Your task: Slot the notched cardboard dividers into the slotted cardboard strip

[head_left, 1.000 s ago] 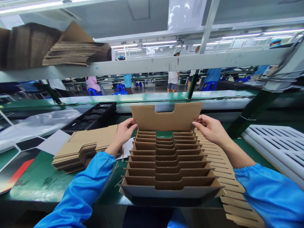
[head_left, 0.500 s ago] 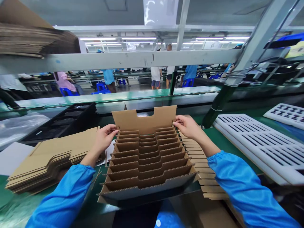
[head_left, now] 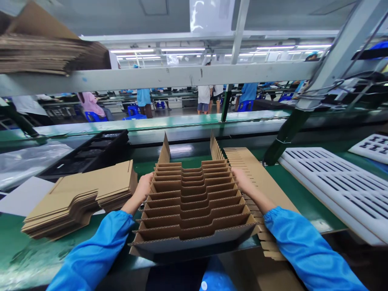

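The panel (head_left: 214, 163), which stood tall above the far end of the rack (head_left: 194, 232) half a second ago, now sits low, level with the other dividers, and both hands have dropped along the rack's sides. The left hand (head_left: 142, 189) is at the rack's far left, the right hand (head_left: 241, 178) at its far right. The fingers are mostly hidden behind the divider ends, so I cannot tell how wide either grip is or whether it holds anything.

The rack lies in front of the person, at the near edge of the green surface (head_left: 18, 240). Its dividers stand in a row, each with a notch in the middle of the top edge. Beyond the last one, the left strip (head_left: 165, 151) and the right strip (head_left: 216, 148) rise toward the far side, the right one visibly slotted.

Just right of the rack lies a slotted sheet (head_left: 269, 182), with white trays (head_left: 327, 173) farther right. To the left is a stack (head_left: 81, 194) of notched panels, a white paper (head_left: 27, 198) at its left and a black tray (head_left: 91, 153) behind.
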Motion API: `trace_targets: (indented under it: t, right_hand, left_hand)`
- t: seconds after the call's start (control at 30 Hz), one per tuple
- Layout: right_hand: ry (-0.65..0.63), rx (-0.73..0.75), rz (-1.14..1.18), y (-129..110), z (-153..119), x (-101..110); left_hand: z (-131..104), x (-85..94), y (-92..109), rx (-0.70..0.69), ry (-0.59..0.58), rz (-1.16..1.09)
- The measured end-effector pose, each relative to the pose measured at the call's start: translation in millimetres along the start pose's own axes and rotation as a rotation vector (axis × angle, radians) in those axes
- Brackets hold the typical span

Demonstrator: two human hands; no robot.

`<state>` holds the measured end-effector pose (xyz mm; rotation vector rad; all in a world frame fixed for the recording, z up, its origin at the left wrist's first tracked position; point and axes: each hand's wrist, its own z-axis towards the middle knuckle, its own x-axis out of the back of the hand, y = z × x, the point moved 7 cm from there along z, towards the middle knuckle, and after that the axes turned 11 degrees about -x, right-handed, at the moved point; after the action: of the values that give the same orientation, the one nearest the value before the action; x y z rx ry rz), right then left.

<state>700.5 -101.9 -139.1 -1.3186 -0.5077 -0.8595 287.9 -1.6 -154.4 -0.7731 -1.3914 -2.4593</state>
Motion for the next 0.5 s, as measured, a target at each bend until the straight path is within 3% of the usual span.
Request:
trace_targets:
  t: [0.17,0.33,0.4,0.5]
  right_hand:
    - [0.013,-0.023,-0.023,5.2,-3.1,-4.3]
    - [0.001,0.002,0.016,2.7,-8.5,-4.1]
    - [-0.001,0.011,0.035,2.6,-11.7,-5.6]
    - [-0.001,0.011,0.058,4.5,-14.7,-7.8]
  left_hand:
    - [-1.3,-1.2,0.1,-0.008,-0.020,-0.008]
    - [-14.6,3.3,16.6,-0.058,-0.066,-0.023]
    - [-21.6,20.5,24.6,-0.112,0.001,0.033]
    - [-26.9,73.3,30.9,-0.214,0.155,0.211]
